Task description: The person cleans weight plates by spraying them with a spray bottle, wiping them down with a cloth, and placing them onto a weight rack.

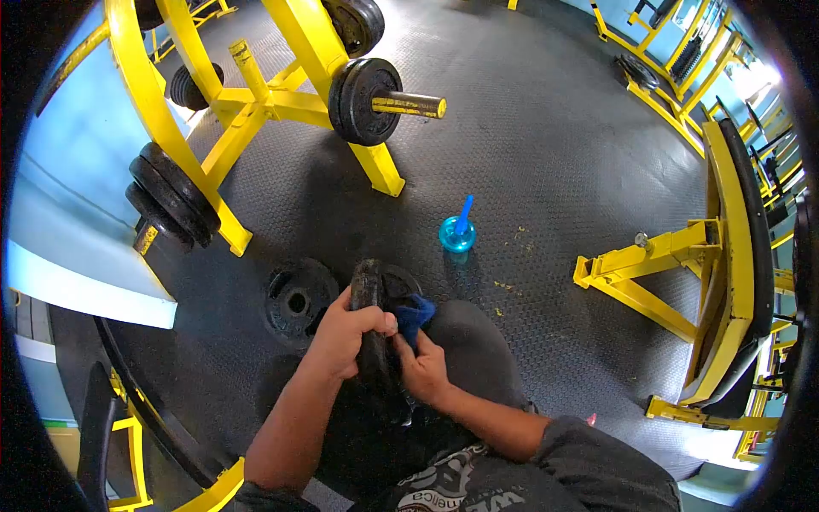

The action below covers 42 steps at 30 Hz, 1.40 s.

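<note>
Weight plate (368, 286) on edge in the left hand (343, 339), blue cloth (413, 317) in the right hand (424, 372)

Head view: the black plate stands roughly upright in front of the person, close to the lap and legs, its rim turned toward the camera. The left hand's fingers are wrapped around the rim, with the thumb lying across it. The right hand's fingers are closed on the bunched cloth, at the plate's right side; whether the cloth presses on the face or only sits just beside it, I cannot tell.

Ahead, on the dark textured floor (546, 196), stands a translucent blue bottle (457, 235) with a solid blue piece rising from its top. It is well apart from both hands; its contents cannot be made out.

A second plate (283, 319) lies flat on the floor left of the held one, its centre hole facing up. Farther left, a yellow rack (311, 43) carries black plates (368, 102) on its pegs. On the right is a yellow-framed bench with a black pad (752, 222).
</note>
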### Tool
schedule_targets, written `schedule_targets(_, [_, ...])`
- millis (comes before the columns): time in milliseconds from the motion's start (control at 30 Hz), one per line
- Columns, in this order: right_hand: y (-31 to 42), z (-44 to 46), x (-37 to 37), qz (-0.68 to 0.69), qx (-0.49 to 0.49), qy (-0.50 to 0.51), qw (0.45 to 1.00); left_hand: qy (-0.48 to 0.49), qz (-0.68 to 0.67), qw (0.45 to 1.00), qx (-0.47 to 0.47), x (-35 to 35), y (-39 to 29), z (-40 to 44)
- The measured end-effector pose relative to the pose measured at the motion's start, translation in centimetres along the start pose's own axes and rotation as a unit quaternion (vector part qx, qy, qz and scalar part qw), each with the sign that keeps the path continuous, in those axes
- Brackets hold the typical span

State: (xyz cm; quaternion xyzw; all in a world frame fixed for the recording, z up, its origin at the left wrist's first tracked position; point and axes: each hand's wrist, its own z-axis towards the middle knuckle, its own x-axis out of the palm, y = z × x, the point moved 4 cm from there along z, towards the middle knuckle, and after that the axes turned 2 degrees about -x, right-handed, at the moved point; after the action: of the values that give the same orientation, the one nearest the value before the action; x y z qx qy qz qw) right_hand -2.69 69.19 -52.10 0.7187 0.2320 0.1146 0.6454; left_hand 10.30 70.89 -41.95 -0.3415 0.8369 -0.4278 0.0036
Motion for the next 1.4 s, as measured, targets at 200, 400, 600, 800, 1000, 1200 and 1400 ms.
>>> schedule_targets(200, [0.5,-0.3,-0.6,-0.016,-0.051,0.028,0.998,-0.022,-0.005,0.999,0.046,0.3,-0.5,0.0])
schedule_targets(400, [5.8,-1.3,-1.8,0.028,-0.159,0.099,0.982,-0.027,0.077,0.992,0.092,0.6,-0.9,0.0])
schedule_targets(600, [6.8,0.6,-1.6,0.077,-0.249,0.082,0.962,-0.018,0.104,0.988,0.109,0.6,-1.4,-0.3])
schedule_targets(800, [7.6,4.0,-1.2,0.004,-0.312,0.021,0.95,0.008,-0.023,0.997,0.072,0.2,-1.0,0.8])
schedule_targets(1000, [4.1,11.3,-2.0,0.029,-0.177,-0.1,0.979,-0.026,0.027,0.999,0.008,0.5,-0.2,1.5])
schedule_targets(1200, [-6.3,16.4,-3.6,-0.098,-0.019,-0.08,0.992,0.013,0.09,0.996,-0.021,0.2,1.1,2.8])
schedule_targets(1400, [-8.5,15.8,-3.8,-0.306,0.043,0.0,0.951,0.064,0.149,0.985,-0.056,2.6,-0.2,3.5])
